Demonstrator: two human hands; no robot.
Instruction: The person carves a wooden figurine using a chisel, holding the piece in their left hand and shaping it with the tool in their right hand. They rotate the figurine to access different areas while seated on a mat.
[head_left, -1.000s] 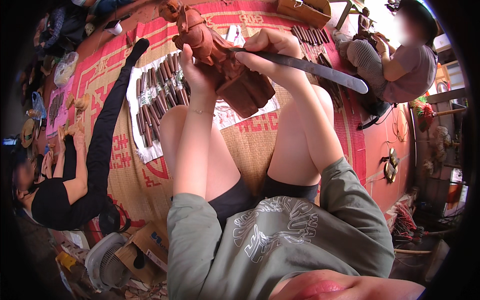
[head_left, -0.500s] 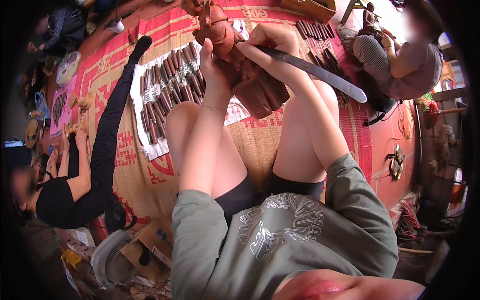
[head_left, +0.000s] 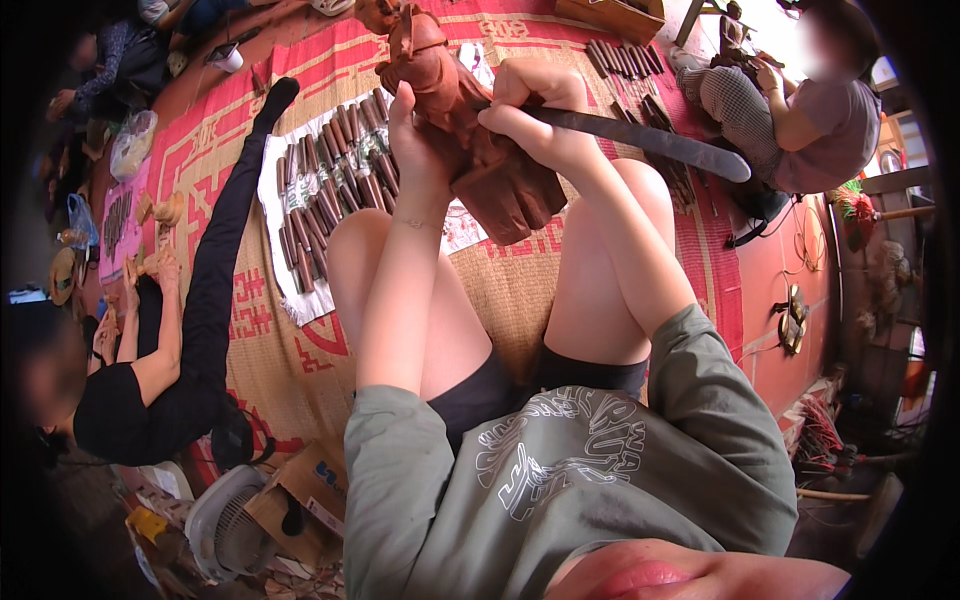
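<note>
A reddish-brown carved wooden figure [head_left: 470,130] is held up above my knees, its square base tilted toward me. My left hand [head_left: 418,150] grips it from the left, thumb up along its side and the other fingers hidden behind. In my right hand [head_left: 545,110] is a long flat grey metal file [head_left: 650,142], pinched between thumb and bent fingers. Its rounded end points out to the right, and its other end lies against the figure's middle, partly hidden by my fingers.
Rows of wooden-handled carving tools [head_left: 335,185] lie on a white cloth [head_left: 318,300] at left, over a red and tan mat [head_left: 500,290]. More tools [head_left: 625,60] lie at far right. One person [head_left: 810,120] sits at right, another [head_left: 140,390] at left. A fan [head_left: 228,525] and cardboard box [head_left: 300,490] stand near left.
The wooden figure has shifted slightly and its base has turned a little to the left. The file has slid a bit to the right and its outer end has risen.
</note>
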